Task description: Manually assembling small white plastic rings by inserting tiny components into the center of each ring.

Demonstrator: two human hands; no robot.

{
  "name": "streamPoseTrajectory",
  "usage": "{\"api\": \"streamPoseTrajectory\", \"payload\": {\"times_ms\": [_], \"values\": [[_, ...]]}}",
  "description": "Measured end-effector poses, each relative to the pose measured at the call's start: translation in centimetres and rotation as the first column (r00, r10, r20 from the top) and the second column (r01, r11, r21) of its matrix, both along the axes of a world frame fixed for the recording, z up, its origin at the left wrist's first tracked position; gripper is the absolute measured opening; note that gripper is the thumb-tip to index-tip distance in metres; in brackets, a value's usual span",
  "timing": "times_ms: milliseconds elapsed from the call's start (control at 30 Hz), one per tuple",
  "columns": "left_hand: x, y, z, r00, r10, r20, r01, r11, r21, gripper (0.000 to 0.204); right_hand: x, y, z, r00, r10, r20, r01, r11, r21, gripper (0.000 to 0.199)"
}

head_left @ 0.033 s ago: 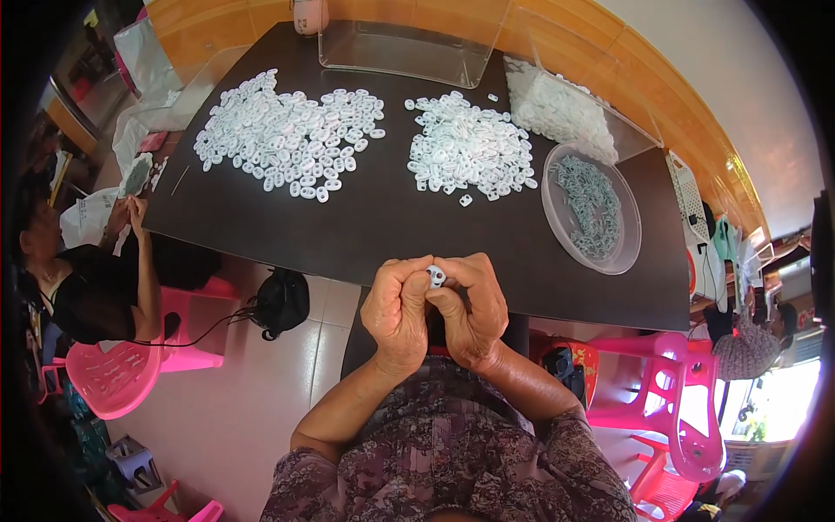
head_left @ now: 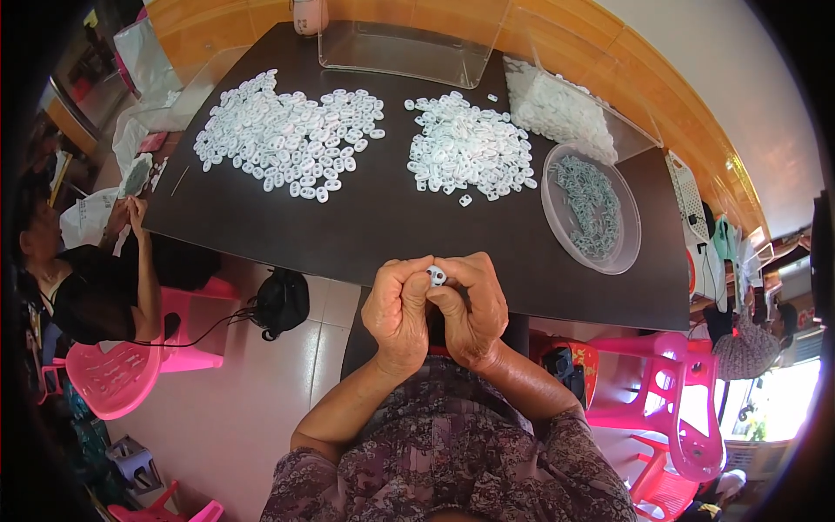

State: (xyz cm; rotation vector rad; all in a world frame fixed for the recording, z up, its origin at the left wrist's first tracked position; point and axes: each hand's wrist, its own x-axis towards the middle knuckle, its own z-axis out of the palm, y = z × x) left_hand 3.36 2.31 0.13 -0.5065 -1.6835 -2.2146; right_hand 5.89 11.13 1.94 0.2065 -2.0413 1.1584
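Note:
Just past the near edge of the dark table, my left hand (head_left: 398, 315) and my right hand (head_left: 474, 306) meet, thumbs and forefingers pinched on one small white plastic piece with two holes (head_left: 437, 276). Both hands are closed on it, and my fingers cover part of it. Beyond them lies a heap of similar white pieces (head_left: 470, 148), with a single loose one (head_left: 465, 200) at its near side. A wider heap of white oval two-holed pieces (head_left: 291, 135) spreads to the left. At right, a round clear bowl (head_left: 633, 228) holds many small grey-green parts (head_left: 587, 204).
A clear bin (head_left: 639, 130) of white pieces stands at the back right, beside a clear tray (head_left: 409, 52). A pink container (head_left: 309, 16) is at the back edge. Another person (head_left: 96, 278) sits at left. Pink stools (head_left: 691, 409) stand on the right.

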Motion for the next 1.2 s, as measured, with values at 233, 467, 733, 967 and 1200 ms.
{"api": "streamPoseTrajectory", "payload": {"times_ms": [233, 467, 733, 967, 1200], "values": [[1.0, -0.2, -0.2, 0.997, -0.059, 0.047, 0.058, 0.998, 0.012, 0.021, 0.1, 0.1, -0.3, 0.997, -0.028, -0.076, 0.036, 0.994, 0.107, 0.023], [0.9, 0.1, -0.4, 0.999, -0.015, -0.038, 0.015, 1.000, 0.010, 0.022, 0.1, 0.1, 0.0, 0.991, -0.020, -0.131, 0.045, 0.980, 0.193, 0.024], [0.7, 0.5, -0.7, 0.991, 0.086, -0.102, -0.093, 0.994, -0.062, 0.022, -0.2, 0.4, -0.5, 0.983, -0.013, -0.185, 0.055, 0.974, 0.222, 0.023], [0.8, 0.2, -0.1, 0.999, -0.018, 0.038, 0.017, 0.999, 0.038, 0.014, -0.3, 0.4, -0.3, 0.987, 0.003, -0.159, 0.032, 0.976, 0.218, 0.020], [0.2, -1.9, 0.7, 0.958, -0.280, 0.058, 0.274, 0.958, 0.085, 0.031, 0.4, -0.2, 0.4, 0.995, 0.040, 0.094, -0.024, 0.986, -0.164, 0.017]]}}
